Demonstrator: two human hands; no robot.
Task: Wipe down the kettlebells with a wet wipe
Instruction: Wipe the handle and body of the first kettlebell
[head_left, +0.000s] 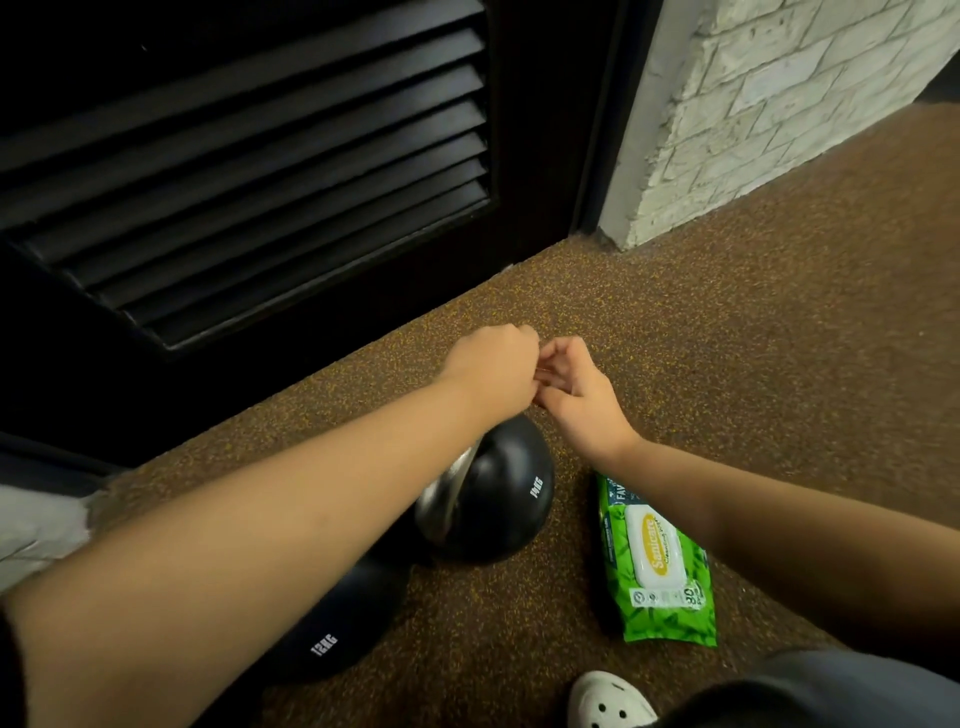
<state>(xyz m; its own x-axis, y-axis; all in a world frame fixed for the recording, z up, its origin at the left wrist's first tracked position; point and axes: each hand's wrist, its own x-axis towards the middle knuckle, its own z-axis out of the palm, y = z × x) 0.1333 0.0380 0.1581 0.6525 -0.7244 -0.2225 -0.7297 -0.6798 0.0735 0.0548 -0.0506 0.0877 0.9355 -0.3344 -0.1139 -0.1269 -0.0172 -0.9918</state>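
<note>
Touching curled left hand (493, 371) to curled right hand (576, 395), no wipe seen; risks dry-rubbing 14KG kettlebell (511, 501) underneath, wipe pack (657, 561) unopened.

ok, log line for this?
left hand, right hand: touching, fingers curled, no wipe seen | wipe pack: lid shut | 14KG kettlebell, 12KG kettlebell: unheld

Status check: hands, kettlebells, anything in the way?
Left hand, right hand curled together, no wipe visible. 14 kg kettlebell, 12 kg kettlebell on floor. Wipe pack closed.

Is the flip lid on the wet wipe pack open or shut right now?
Shut. The white lid lies flat against the green wet wipe pack, and no wipe is sticking out of it.
</note>
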